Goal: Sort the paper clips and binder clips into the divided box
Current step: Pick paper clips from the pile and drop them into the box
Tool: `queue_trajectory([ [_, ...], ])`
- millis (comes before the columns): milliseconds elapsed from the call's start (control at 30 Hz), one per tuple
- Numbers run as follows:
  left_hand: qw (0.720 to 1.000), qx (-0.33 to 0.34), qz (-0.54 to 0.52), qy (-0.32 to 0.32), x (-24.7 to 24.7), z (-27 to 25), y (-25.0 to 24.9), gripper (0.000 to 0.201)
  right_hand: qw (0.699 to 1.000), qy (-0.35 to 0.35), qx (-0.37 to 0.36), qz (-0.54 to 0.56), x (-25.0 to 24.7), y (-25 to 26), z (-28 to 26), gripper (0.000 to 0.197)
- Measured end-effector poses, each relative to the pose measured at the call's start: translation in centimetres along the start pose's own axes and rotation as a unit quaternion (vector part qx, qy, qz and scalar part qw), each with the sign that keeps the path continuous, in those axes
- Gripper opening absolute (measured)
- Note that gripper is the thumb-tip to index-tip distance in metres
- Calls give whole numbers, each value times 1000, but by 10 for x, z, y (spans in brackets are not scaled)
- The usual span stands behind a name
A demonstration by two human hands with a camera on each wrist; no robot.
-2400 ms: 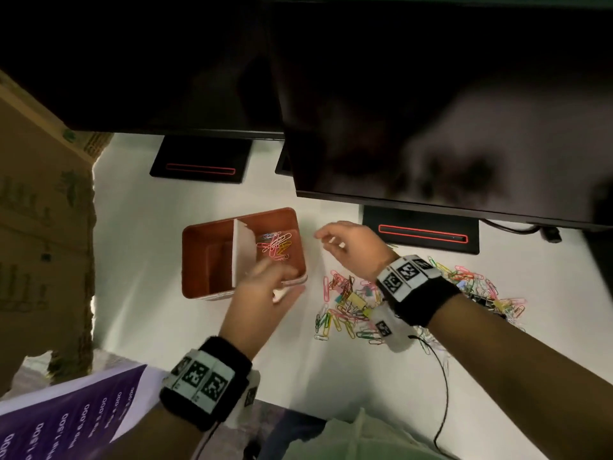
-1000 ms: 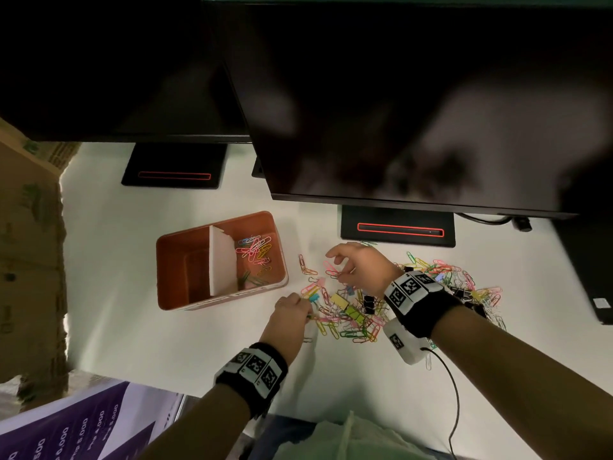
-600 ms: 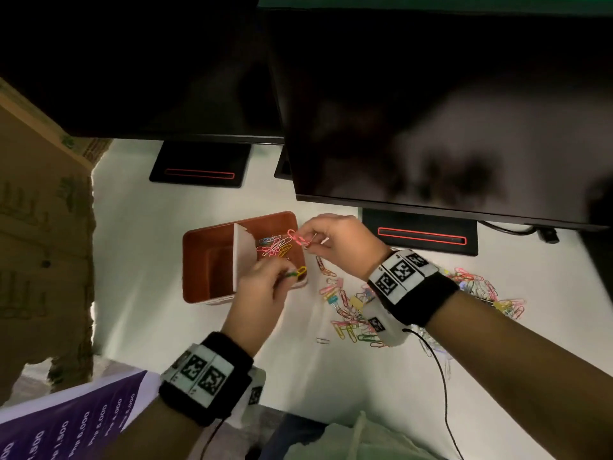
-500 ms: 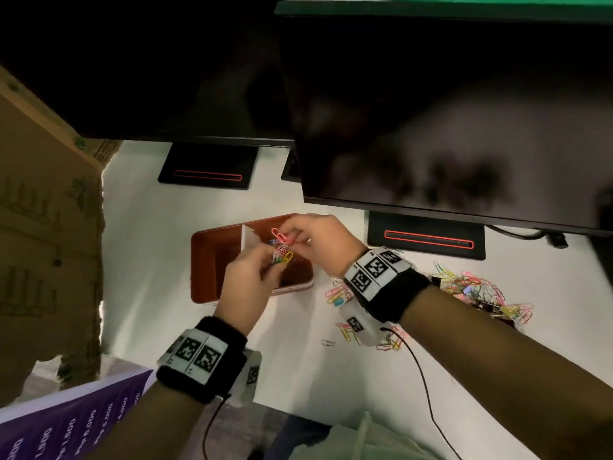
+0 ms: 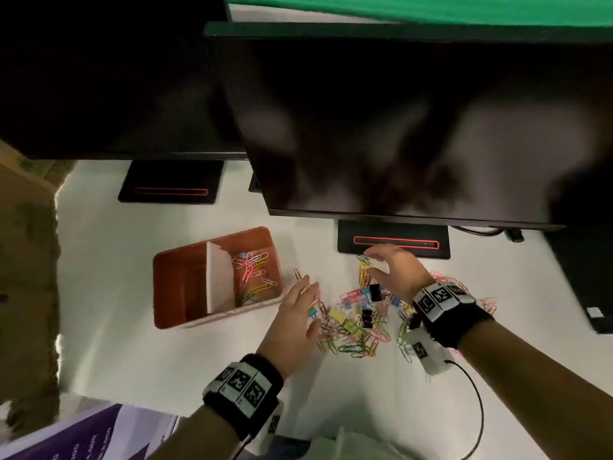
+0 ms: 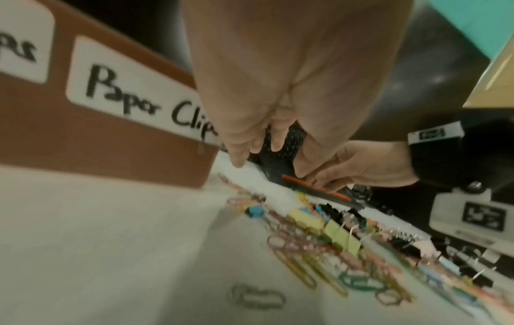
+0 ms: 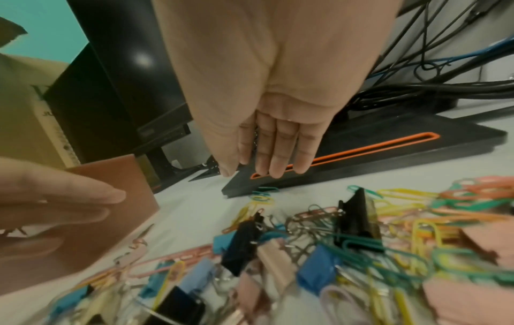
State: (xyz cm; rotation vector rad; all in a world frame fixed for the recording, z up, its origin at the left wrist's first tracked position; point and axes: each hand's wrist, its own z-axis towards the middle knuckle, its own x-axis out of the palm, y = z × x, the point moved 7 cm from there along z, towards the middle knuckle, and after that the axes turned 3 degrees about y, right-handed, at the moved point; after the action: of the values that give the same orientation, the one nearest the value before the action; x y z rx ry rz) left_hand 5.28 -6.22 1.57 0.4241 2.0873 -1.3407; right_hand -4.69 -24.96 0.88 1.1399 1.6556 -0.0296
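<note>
Both hands hang over the clip pile [image 5: 356,322] w/ fingers straight and spread, nothing held. The left hand [image 5: 295,322] is at the pile's box-side edge; the right hand [image 5: 394,272] is over its far edge, fingertips near the monitor base [image 5: 393,239].

The divided box [image 5: 212,318] sits just beyond the left hand, away from the right. Its compartment nearer the hands, labelled "Paper Clips" on the front wall in the left wrist view, holds a small bunch of paper clips [image 5: 253,268]; the other compartment looks empty, though it's in shadow.

Key relation for the next grab: mixed clips lie directly under and between the 2 hands. A black binder clip [image 5: 374,292] sits just below the right palm, so the right hand is nearer for that. A stray paper clip [image 5: 298,273] lies just past the left fingertips toward the box, long axis roughly along the fingers — the left hand's pick, prob.

No binder clip visible in the box yet, so sorting is at an early stage.
</note>
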Motion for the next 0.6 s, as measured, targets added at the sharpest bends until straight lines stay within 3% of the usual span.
queue_trajectory([
  [233,995,-62,69,32,22,31,16,65,998,53,-19,-24,19,-5,14,42],
  [467,988,-63,137,43,29,20,26,78,992,95,-86,-20,45,11,9,44],
  [600,988,-46,146,18,26,2,33,60,991,76,-106,20,42,12,4,36],
])
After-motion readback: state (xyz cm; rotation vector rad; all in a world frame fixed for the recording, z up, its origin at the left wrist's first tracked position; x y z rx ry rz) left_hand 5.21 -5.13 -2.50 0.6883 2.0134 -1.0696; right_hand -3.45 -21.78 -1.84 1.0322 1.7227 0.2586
